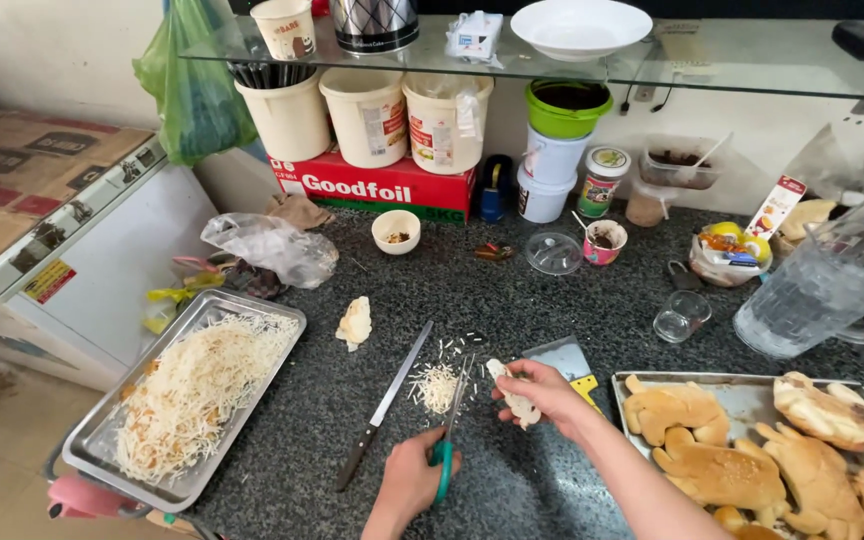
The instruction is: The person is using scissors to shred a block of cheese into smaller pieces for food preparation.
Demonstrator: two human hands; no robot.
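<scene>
My left hand [414, 478] grips teal-handled scissors [449, 428] whose blades point up toward a small pile of pale shreds [438, 386] on the dark speckled counter. My right hand [544, 392] holds a pale, whitish piece of food [514, 394] just right of the scissor tips. A long knife [387, 402] lies on the counter left of the scissors. Another pale chunk [355, 322] sits further back on the counter.
A metal tray of shredded pale strips [188, 393] hangs over the counter's left edge. A tray of golden shaped breads [752, 440] lies at right, with a scraper [570, 362] beside it. A plastic jug [824, 290], small glass [681, 316], bowls, tubs and a red box line the back.
</scene>
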